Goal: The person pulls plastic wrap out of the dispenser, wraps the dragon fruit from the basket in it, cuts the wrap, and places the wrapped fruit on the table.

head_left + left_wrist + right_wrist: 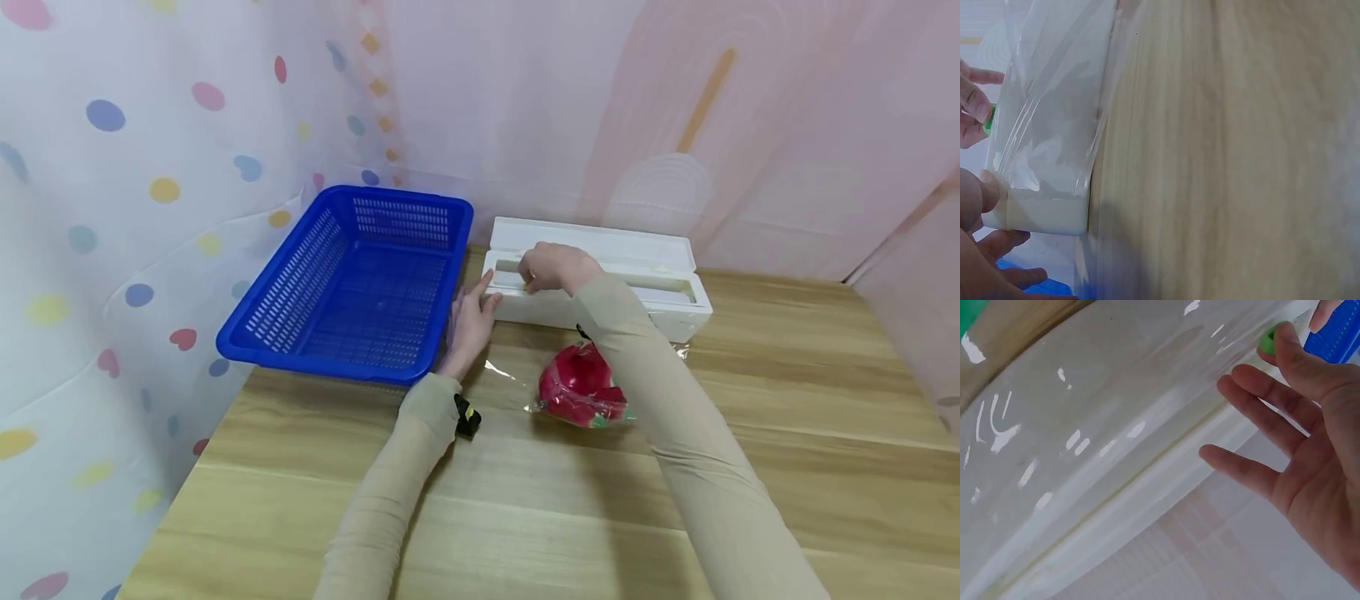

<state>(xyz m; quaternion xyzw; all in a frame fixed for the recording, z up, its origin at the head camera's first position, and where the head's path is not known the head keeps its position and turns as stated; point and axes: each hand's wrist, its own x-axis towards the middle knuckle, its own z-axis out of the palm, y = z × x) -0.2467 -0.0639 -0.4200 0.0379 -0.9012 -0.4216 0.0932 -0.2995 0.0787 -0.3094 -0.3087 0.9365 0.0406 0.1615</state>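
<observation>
A long white cling film box (528, 309) lies at the back of the table, its lid (600, 242) raised. My left hand (469, 325) grips the box's left end, thumb on the top edge and fingers around the end. Over the box's left part, my right hand (558, 267) pinches a small green slide cutter (1267, 342) between thumb and finger, its other fingers spread. Clear cling film (1054, 106) drapes over the box's front toward the table. In front of the box sits a rounded red thing with green bits (577, 387) under clear film, partly hidden by my right sleeve.
A blue slatted plastic basket (330, 367) stands to the left, close beside my left hand. The wooden table (810, 400) extends to the right. A patterned curtain (525, 108) hangs behind the box and along the left side.
</observation>
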